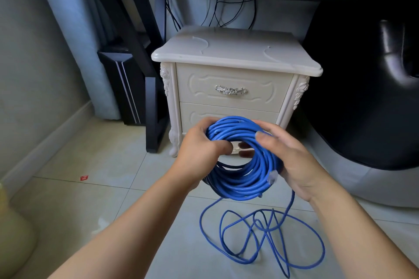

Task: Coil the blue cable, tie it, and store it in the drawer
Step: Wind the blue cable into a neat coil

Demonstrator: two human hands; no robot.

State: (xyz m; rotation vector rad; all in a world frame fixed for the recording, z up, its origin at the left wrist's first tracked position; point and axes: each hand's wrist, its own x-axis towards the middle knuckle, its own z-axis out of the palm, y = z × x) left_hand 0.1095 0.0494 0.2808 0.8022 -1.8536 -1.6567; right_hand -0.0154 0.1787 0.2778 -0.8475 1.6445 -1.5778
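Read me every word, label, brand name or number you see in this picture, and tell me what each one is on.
None can be read in this view.
Red scrap on the floor tiles: may carry print, too small to tell.
Blue cable: no print shows on its jacket.
White nightstand: no label or sign shows.
Black computer tower: pale stripes only, no badge that can be read.

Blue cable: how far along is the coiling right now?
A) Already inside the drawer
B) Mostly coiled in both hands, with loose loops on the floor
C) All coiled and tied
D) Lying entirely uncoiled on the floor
B: the left hand and right hand grip the coil, while loose loops trail on the floor.
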